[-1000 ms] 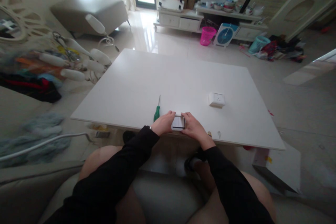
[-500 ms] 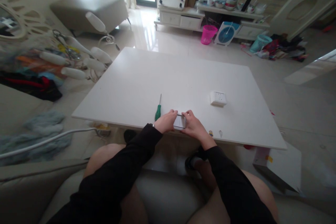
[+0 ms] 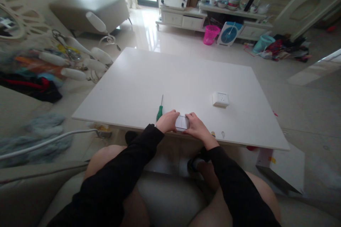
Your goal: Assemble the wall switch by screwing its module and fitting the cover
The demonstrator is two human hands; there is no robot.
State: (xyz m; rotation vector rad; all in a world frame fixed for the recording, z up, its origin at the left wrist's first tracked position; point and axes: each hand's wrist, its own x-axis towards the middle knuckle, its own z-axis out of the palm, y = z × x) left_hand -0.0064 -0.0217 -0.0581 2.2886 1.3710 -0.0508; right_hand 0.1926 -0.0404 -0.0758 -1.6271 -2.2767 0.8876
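Note:
Between my two hands is a white wall switch (image 3: 181, 122) with a dark edge line and a seam down its face, at the front edge of the table. My left hand (image 3: 167, 121) grips its left side and my right hand (image 3: 195, 126) its right side, thumbs and fingers closed on it. Just left of my left hand lies a screwdriver (image 3: 160, 112) with a green handle, its shaft pointing away from me. Farther right sits a white wall socket (image 3: 221, 99) on a box-like base, face up.
The white table (image 3: 181, 74) spreads out ahead of me. Near its front edge, right of my right hand, are a small yellow figure (image 3: 213, 134) and a small pale item (image 3: 223, 134) that I cannot make out. A lamp (image 3: 96, 56) with white shades stands beyond the left edge.
Both hands keep their hold on the wall switch. It has tilted slightly, and the seam on its face shows more plainly. The screwdriver and socket stay where they were.

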